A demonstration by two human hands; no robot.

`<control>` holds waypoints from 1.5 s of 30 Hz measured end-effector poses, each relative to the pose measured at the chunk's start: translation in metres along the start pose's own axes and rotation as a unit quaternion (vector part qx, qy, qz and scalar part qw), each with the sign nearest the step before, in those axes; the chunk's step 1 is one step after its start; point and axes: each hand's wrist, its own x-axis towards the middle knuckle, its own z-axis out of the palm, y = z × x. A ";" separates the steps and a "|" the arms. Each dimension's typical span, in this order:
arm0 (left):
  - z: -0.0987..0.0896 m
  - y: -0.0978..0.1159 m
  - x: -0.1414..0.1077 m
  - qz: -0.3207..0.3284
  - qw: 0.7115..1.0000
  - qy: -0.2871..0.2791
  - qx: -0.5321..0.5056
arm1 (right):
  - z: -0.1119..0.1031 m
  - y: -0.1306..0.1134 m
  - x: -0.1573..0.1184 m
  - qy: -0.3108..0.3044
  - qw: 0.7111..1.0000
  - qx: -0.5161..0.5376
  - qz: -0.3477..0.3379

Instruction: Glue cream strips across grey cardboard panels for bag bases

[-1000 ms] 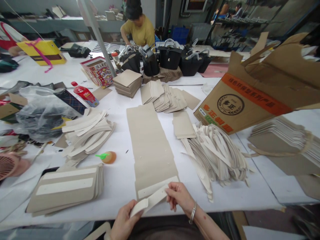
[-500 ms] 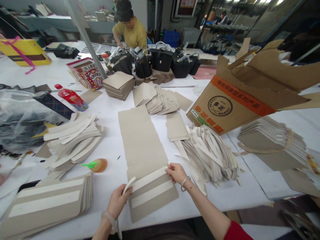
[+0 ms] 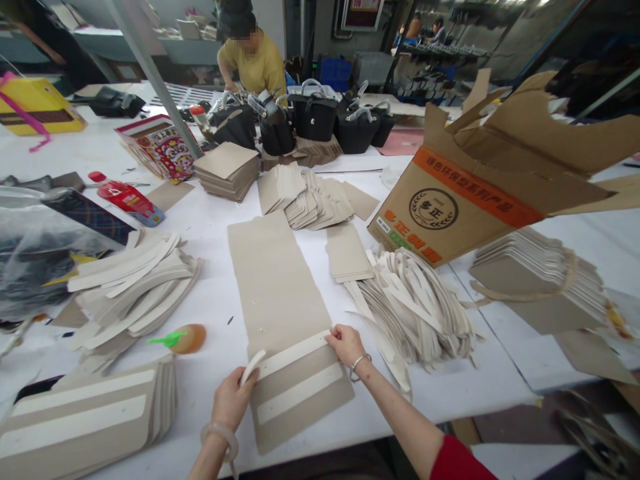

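Observation:
A long white strip [image 3: 295, 353] lies across the upper part of a beige-grey panel [image 3: 265, 437]. My right hand [image 3: 346, 345] is closed in a pinch at the strip's right end. My left hand [image 3: 233, 400] is closed around another loose white strip [image 3: 253, 367]. Its tip pokes up past the thumb, and a pale tail hangs below the wrist. The left fingertips also touch the left end of the strip on the panel. Lower on that panel lies a second white strip [image 3: 300, 395]. Beyond it stretches a bare beige sheet [image 3: 275, 273].
Stacked panels with white strips [image 3: 75, 427] sit at the left front, near a squeeze bottle with green nozzle [image 3: 187, 339]. Loose strips pile at left [image 3: 140, 280] and right [image 3: 420, 307]. Behind are a cardboard box [image 3: 450, 207], black bags [image 3: 313, 119] and a co-worker [image 3: 255, 63].
The view has shifted slightly, so the tabletop things appear a little farther left. Both hands keep the same hold on the strips.

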 end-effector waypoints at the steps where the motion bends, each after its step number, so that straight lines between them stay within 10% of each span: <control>1: 0.000 0.000 0.000 -0.001 1.000 0.003 0.005 | 0.000 0.000 0.000 0.002 1.000 -0.002 -0.002; 45: 0.020 -0.021 0.013 -0.038 0.997 0.061 0.039 | 0.006 0.005 -0.001 -0.013 0.995 -0.087 -0.037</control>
